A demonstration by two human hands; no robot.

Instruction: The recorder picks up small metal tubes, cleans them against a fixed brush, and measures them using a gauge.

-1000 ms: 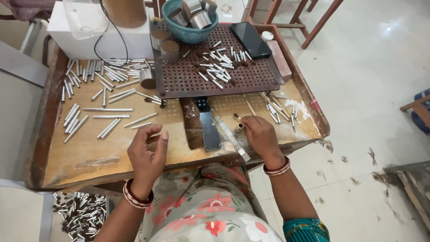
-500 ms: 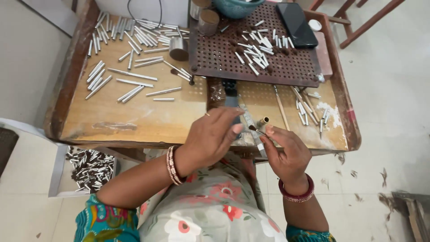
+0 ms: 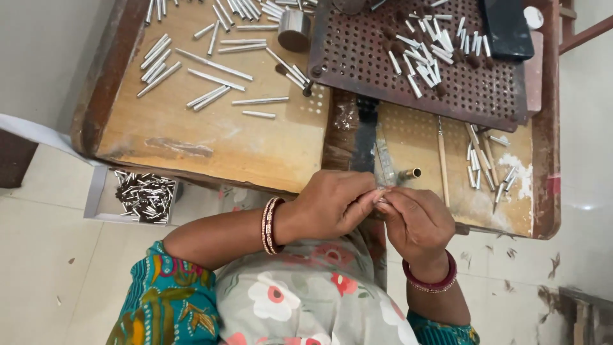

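My left hand [image 3: 335, 204] and my right hand [image 3: 415, 220] meet at the near edge of a wooden work tray [image 3: 211, 147], fingertips pinched together on a small silvery tube [image 3: 381, 193] that is mostly hidden between them. Just beyond the fingers lies a short brass tube [image 3: 410, 173], and a flat metal blade [image 3: 365, 137] runs along a dark strip of the tray. Loose silvery tubes [image 3: 214, 76] are scattered over the tray's left part.
A brown perforated metal plate [image 3: 447, 83] with more short tubes [image 3: 434, 54] lies at the far right, a black phone [image 3: 504, 29] on it. A thin stick [image 3: 442, 160] and more tubes [image 3: 485, 166] lie right. A white box of tubes [image 3: 143, 195] sits on the floor left.
The view has tilted down and closer. My left hand came across from the left to meet my right hand, and both now pinch the small tube at the tray's near edge.
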